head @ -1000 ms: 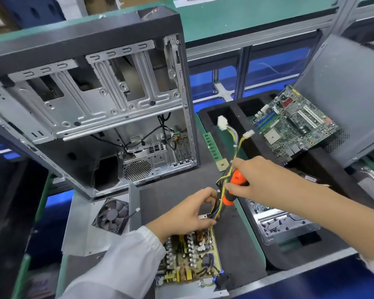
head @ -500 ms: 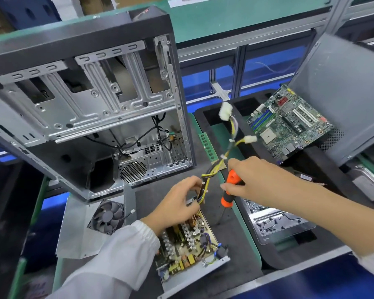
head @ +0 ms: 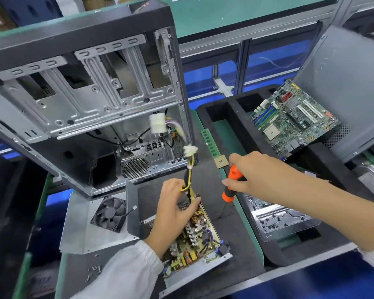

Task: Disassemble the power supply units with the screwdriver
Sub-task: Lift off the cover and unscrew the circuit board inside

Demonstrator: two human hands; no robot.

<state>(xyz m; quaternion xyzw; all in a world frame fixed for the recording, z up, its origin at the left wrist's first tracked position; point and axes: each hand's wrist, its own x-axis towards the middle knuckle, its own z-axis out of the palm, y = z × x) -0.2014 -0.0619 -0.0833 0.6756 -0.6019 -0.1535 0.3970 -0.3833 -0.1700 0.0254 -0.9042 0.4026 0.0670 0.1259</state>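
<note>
Sleeves in white were cut off by the bottom edge, and the left one hid the near corner of the opened power supply unit (head: 194, 242), which lay on the dark mat (head: 235, 234) close to the front edge of the bench. Its tray was bare metal, and a yellowish board crowded with coils and capacitors was exposed, tilted up at the far end. The far end of that board was covered by the left hand (head: 175, 208), whose fingers were curled round the yellow and black cable bundle (head: 189, 175); blurred white connectors (head: 158, 124) were seen at the bundle's top. Just to the right, apart from the unit, the screwdriver (head: 230, 188) was gripped by the right hand (head: 251, 171), orange handle partly hidden in the fist, thin shaft pointing down towards the mat. A detached cover with a fan (head: 109, 214) was seen to the left. Behind stood an open computer case (head: 84, 100), and further right a motherboard (head: 294, 119) rested in a black tray (head: 205, 108).
</note>
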